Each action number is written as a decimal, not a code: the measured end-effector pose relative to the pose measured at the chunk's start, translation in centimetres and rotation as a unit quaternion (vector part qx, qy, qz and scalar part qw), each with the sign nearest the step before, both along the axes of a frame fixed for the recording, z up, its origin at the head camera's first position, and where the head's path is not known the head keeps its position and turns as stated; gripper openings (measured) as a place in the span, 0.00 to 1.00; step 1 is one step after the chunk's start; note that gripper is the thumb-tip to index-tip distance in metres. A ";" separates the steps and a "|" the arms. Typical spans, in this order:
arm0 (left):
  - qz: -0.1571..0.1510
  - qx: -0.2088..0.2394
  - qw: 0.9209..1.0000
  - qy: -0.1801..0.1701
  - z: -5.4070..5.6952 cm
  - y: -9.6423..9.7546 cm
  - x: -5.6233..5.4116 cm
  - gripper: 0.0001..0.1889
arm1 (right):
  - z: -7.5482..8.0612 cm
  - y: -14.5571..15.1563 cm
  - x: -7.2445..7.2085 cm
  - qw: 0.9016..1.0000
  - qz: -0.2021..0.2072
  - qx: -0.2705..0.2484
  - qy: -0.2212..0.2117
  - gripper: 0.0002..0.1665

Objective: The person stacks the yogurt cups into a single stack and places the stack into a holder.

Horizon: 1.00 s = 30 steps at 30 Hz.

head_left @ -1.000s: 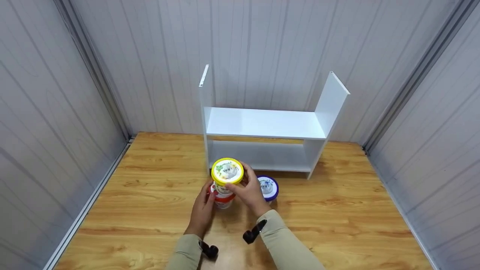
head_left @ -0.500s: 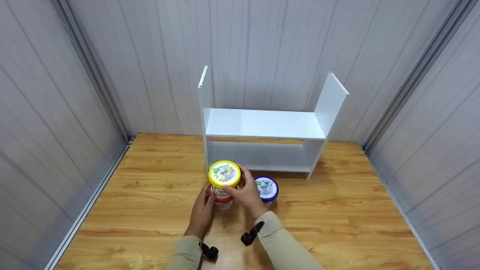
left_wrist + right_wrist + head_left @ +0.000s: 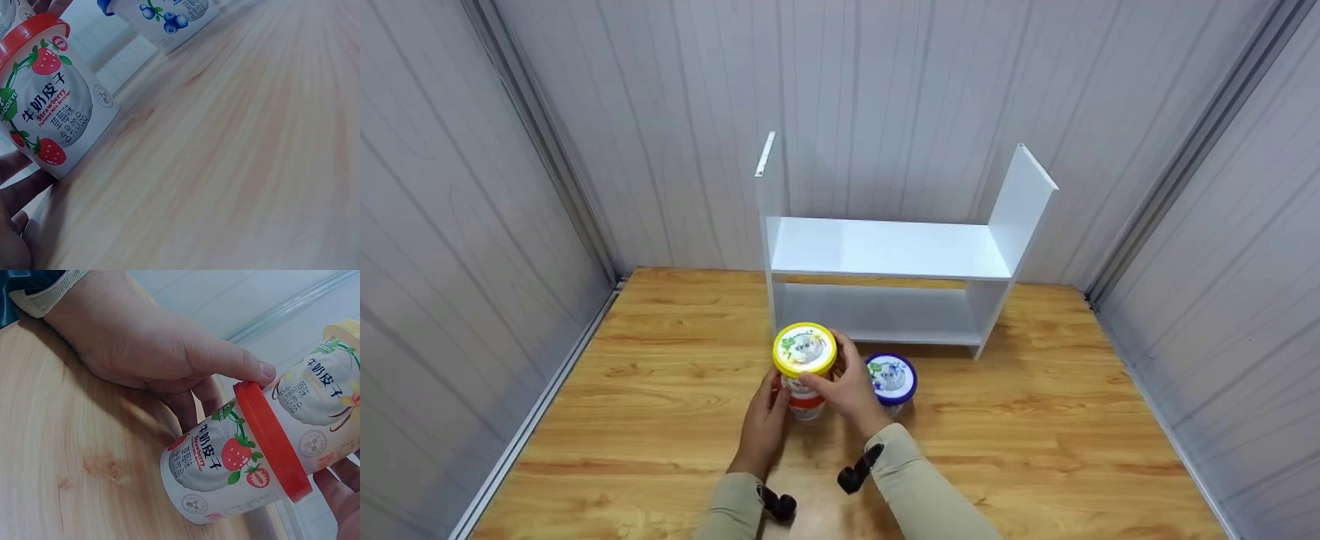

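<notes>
Strawberry cup [image 3: 806, 401] on the surface [image 3: 660, 420] half-hidden under yellow-lid cup [image 3: 804, 349], left hand [image 3: 765, 427] curled round the lower, right hand [image 3: 851, 390] gripping the upper; blueberry cup [image 3: 891, 377] just right, shelf [image 3: 885, 255] close behind, bare wood left

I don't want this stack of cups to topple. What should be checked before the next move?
1. Red-lidded strawberry cup upright on the table: ok.
2. Left hand holds that cup: ok.
3. Right hand grips the yellow-lidded cup: ok.
4. Yellow-lidded cup sits squarely on the red lid: cannot tell.
5. Blue-lidded cup stands apart from the stack: ok.
6. White shelf boards bare: ok.
</notes>
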<state>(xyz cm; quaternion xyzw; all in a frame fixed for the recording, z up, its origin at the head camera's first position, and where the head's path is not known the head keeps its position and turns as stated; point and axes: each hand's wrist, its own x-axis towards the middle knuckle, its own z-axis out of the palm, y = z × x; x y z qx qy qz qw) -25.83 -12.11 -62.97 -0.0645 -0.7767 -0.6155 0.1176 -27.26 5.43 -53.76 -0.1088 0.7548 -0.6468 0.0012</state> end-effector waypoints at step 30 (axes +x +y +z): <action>-0.006 0.008 1.000 -0.027 -0.2 -0.2 0.1 0.30 | 2.1 3.1 1.0 0.997 -0.003 0.042 0.059 0.68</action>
